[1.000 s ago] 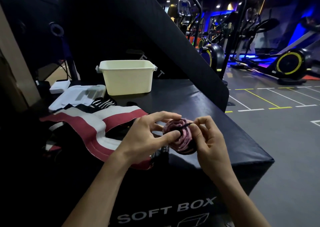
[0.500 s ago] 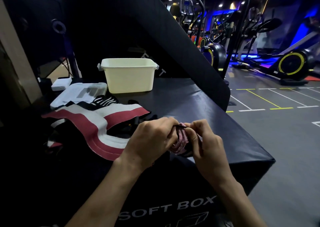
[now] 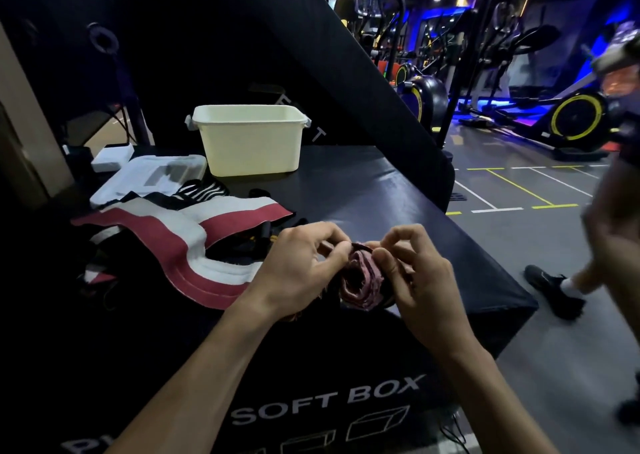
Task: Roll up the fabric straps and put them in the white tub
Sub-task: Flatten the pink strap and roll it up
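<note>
A rolled pink and dark fabric strap (image 3: 362, 278) sits between both my hands above the near edge of the black soft box (image 3: 381, 197). My left hand (image 3: 301, 266) pinches the roll's top left with curled fingers. My right hand (image 3: 412, 277) grips its right side, thumb pressed against the coil. A wide maroon and white strap (image 3: 194, 242) lies unrolled on the box to the left, over a striped black and white strap (image 3: 201, 190). The white tub (image 3: 249, 142) stands at the back of the box; its inside is hidden.
A white lid (image 3: 145, 176) and a small white box (image 3: 112, 157) lie left of the tub. A slanted black pad (image 3: 311, 72) rises behind. A person's blurred leg and dark shoe (image 3: 554, 291) pass on the gym floor at the right, near exercise bikes (image 3: 575, 117).
My hands have shifted on the roll, the fingers now pinching at its top. The view moved closer and a person has walked into the right side.
</note>
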Demonstrator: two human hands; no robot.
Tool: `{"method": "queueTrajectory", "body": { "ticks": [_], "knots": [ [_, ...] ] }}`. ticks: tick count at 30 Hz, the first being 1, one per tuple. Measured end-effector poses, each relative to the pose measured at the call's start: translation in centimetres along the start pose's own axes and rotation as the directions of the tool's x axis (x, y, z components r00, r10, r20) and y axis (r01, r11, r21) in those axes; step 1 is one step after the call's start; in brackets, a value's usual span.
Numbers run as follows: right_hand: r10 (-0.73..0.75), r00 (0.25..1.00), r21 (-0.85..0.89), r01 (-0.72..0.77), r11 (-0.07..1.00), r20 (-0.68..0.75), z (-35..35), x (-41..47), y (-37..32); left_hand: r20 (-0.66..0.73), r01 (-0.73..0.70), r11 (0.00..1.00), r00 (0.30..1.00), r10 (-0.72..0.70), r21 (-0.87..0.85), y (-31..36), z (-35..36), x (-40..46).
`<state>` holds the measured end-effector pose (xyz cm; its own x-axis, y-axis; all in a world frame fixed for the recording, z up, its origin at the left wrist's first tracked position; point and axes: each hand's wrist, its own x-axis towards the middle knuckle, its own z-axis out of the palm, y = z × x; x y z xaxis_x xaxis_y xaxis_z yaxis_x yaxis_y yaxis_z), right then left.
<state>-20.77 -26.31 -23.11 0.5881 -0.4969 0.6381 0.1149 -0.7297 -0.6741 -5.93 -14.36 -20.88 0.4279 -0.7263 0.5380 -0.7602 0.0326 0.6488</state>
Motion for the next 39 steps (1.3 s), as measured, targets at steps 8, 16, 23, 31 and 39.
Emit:
{"method": "queueTrajectory", "body": {
  "ticks": [8, 16, 23, 31, 39],
  "knots": [
    [0.095, 0.992, 0.153, -0.107, 0.982, 0.08, -0.2, -0.3, 0.8, 0.081, -0.128, 0.99, 0.989, 0.122, 0.066, -0.2, 0.0, 0.0],
    [0.049, 0.967, 0.025, -0.057, 0.998, 0.251, -1.1, -0.8, -0.1, 0.048, -0.157, 0.984, 0.987, 0.153, 0.087, -0.3, 0.9, 0.1],
    [-0.012, 0.973, 0.065, -0.004, 0.998, 0.23, -1.5, -0.7, -0.3, 0.123, -0.17, 0.98, 0.98, 0.157, 0.106, 0.2, 1.2, 0.1],
    [-0.124, 0.959, 0.042, 0.117, 0.992, 0.254, -2.0, -0.9, -0.8, 0.36, 0.028, 0.994, 0.933, 0.011, -0.102, 0.2, 1.0, 0.3],
    [-0.03, 0.98, -0.092, 0.049, 0.995, 0.195, -2.0, -0.4, 0.4, 0.353, 0.421, 0.748, 0.898, -0.263, -0.513, 0.8, 1.4, 0.3]
  ]
}}
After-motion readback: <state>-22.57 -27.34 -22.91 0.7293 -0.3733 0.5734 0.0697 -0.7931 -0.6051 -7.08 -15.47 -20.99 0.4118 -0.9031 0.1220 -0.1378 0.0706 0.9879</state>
